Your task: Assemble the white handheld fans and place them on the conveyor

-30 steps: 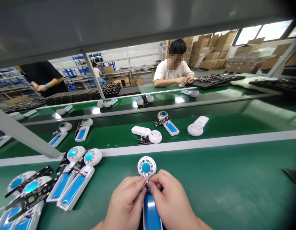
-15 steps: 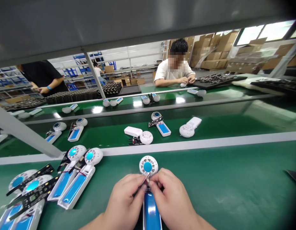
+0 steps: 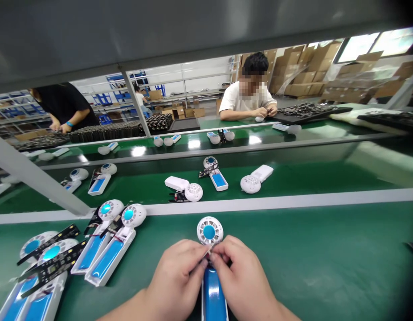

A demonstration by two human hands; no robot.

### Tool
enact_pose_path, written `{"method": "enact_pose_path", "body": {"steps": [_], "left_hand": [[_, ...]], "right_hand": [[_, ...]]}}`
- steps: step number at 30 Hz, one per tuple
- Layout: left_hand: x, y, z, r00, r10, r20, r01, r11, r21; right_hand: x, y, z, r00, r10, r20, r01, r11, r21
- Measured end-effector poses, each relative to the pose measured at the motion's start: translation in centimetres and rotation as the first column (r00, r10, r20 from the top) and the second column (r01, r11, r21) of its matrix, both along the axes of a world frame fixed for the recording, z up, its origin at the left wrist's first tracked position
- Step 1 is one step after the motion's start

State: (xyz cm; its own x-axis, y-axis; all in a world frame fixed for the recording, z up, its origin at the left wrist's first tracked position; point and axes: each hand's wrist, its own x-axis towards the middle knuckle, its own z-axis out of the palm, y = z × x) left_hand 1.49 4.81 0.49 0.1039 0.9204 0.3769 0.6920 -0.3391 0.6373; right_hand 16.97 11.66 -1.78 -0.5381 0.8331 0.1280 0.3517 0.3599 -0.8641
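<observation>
A white handheld fan with a round vented head (image 3: 209, 231) and blue disc lies upright before me, its handle case open. A blue battery (image 3: 214, 292) fills the handle. My left hand (image 3: 179, 276) is closed in a pinch at the fan's neck, on a thin circuit board seen almost edge-on, largely covered by the fingers. Fingertips of my right hand (image 3: 241, 276) press together right beside it, on something small, perhaps a wire end, that they hide. Both hands nearly touch over the battery's top end.
Several opened fans (image 3: 109, 256) with dark circuit boards (image 3: 55, 263) lie at left. Beyond a white rail (image 3: 259, 204), more fans (image 3: 184, 189) rest on a green belt. A slanted post (image 3: 55, 183) stands left; a grey shelf (image 3: 193, 31) hangs overhead. Two co-workers (image 3: 248, 100) (image 3: 66, 107) work across.
Fans on the middle belt have shifted left, and those on the far belt right. My hands stay at the fan's neck with slight finger movement; the view has turned a little.
</observation>
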Motion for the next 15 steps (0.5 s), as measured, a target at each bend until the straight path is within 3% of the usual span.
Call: {"method": "enact_pose_path", "body": {"steps": [5, 8, 12, 15], "left_hand": [[0.1, 0.1, 0.0, 0.999, 0.003, 0.049, -0.002, 0.999, -0.036], [0.4, 0.4, -0.1, 0.961, 0.124, 0.247, -0.081, 0.981, -0.177], [0.2, 1.0, -0.2, 0.772, 0.309, 0.555, -0.106, 0.924, -0.368], [-1.3, 1.4, 0.4, 0.615, 0.417, 0.669, -0.134, 0.891, -0.433]], "right_hand": [[-0.2, 0.0, 0.2, 1.0, -0.022, 0.0, 0.022, 0.999, -0.03], [-0.3, 0.1, 0.4, 0.999, -0.025, 0.031, 0.026, 1.0, -0.011], [-0.2, 0.7, 0.2, 0.999, 0.015, -0.029, -0.014, 0.999, 0.045], [0.0, 1.2, -0.8, 0.994, 0.017, -0.105, -0.004, 0.993, 0.119]]}}
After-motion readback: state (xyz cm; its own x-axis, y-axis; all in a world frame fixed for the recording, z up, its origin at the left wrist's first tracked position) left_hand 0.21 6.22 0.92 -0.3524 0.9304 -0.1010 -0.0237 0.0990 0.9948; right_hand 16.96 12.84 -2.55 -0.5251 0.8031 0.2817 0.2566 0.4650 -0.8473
